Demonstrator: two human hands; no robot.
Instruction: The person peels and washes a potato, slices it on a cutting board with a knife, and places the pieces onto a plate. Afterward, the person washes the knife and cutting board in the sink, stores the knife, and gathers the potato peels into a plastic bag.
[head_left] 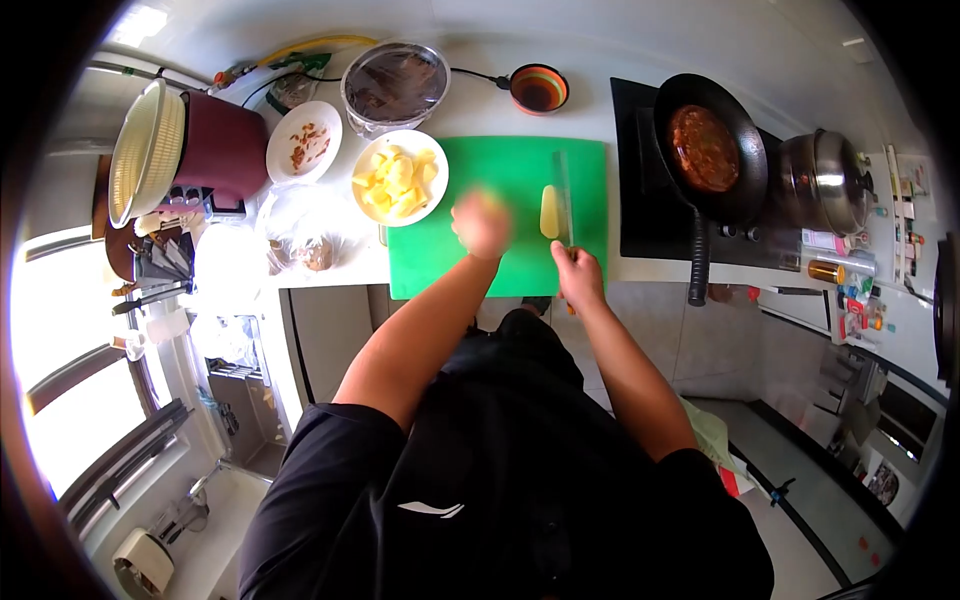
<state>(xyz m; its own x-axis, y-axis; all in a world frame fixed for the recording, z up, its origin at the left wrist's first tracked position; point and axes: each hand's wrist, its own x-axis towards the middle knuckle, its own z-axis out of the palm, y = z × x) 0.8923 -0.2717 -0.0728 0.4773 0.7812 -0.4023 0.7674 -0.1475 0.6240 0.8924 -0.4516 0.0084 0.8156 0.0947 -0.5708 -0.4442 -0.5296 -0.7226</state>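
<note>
My right hand is closed round the handle of a kitchen knife, its blade pointing away from me over the green cutting board. Just left of the blade lies a pale yellow piece that looks like peeled potato. Over the middle of the board, my left hand is smeared by motion; a yellowish patch shows at its far side, but whether its fingers hold anything is unclear. A white bowl of cut yellow chunks stands by the board's far left corner.
Right of the board, a black frying pan with reddish food sits on the cooktop beside a steel pot. At the back are a film-covered bowl and an orange-rimmed bowl. A white plate and plastic bag lie left.
</note>
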